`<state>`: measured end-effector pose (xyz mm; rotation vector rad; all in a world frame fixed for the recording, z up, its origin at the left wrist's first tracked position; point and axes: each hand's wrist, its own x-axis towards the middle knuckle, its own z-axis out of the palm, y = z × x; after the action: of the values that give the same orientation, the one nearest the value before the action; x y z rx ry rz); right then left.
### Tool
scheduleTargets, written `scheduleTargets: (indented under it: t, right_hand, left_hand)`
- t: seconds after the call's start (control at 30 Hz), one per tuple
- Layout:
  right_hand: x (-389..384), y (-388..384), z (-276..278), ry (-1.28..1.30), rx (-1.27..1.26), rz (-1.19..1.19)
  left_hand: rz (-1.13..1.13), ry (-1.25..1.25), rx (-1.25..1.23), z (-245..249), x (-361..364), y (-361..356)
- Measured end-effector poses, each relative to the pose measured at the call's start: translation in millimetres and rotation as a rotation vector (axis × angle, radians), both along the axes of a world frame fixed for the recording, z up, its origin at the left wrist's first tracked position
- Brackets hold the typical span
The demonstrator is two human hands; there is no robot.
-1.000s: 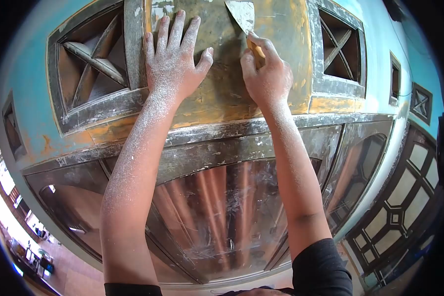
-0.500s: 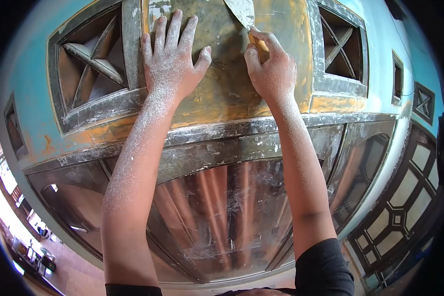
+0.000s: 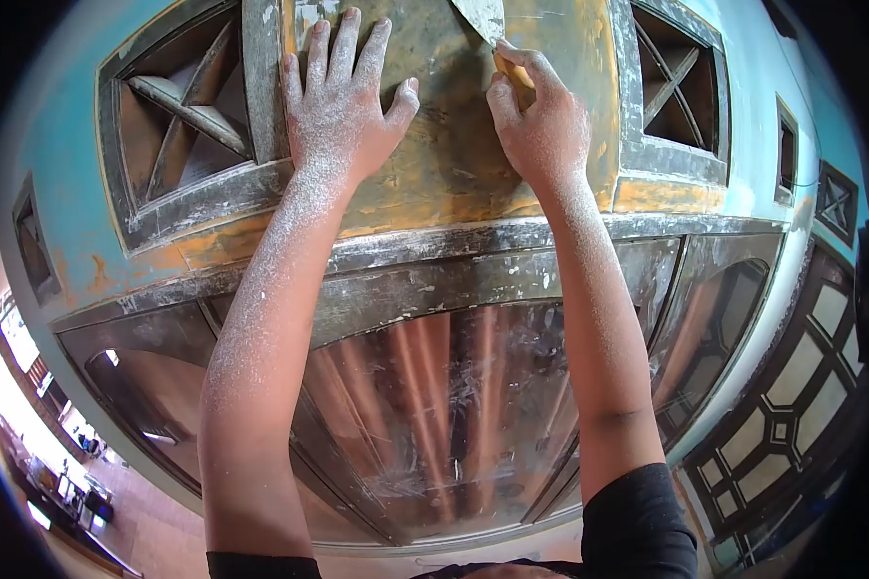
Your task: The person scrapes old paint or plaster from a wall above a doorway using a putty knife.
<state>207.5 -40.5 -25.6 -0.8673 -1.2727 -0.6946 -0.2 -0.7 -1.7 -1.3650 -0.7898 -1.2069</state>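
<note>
My left hand (image 3: pixel 343 111), coated in white dust, lies with fingers spread on a worn wall panel (image 3: pixel 444 174) of patchy brown, grey and orange. It holds nothing. To its right, my right hand (image 3: pixel 543 116) is closed round the yellowish wooden handle (image 3: pixel 514 77) of a scraper. The flat metal blade (image 3: pixel 481 17) points up and left against the panel, and the frame's top edge cuts it off. White dust also covers both forearms.
Cross-braced vent openings flank the panel, one at left (image 3: pixel 183 106) and one at right (image 3: pixel 681 82). Below runs a scuffed wooden frame (image 3: pixel 434 253) over a glass pane (image 3: pixel 444 405) with reddish curtains. A dark panelled door (image 3: pixel 782 405) stands at lower right.
The wall and vents sit slightly farther right in view. My right hand and the scraper have shifted slightly right in view; my left hand has barely moved, and the grip is unchanged.
</note>
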Motion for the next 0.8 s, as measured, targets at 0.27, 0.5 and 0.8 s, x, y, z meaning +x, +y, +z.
scheduleTargets:
  t: [0.27,0.5,0.8]
  right_hand:
    - [0,1,1,-0.029,-0.015,-0.063]
    - [2,-2,-2,-0.033,-0.045,-0.048]
    - [5,1,-7,-0.056,-0.011,0.0]
  left_hand:
    - [0.003,-0.004,0.012,1,1,0]
    - [-0.007,-0.004,0.01,0,1,1]
    - [0.002,-0.013,-0.004,-5,1,-1]
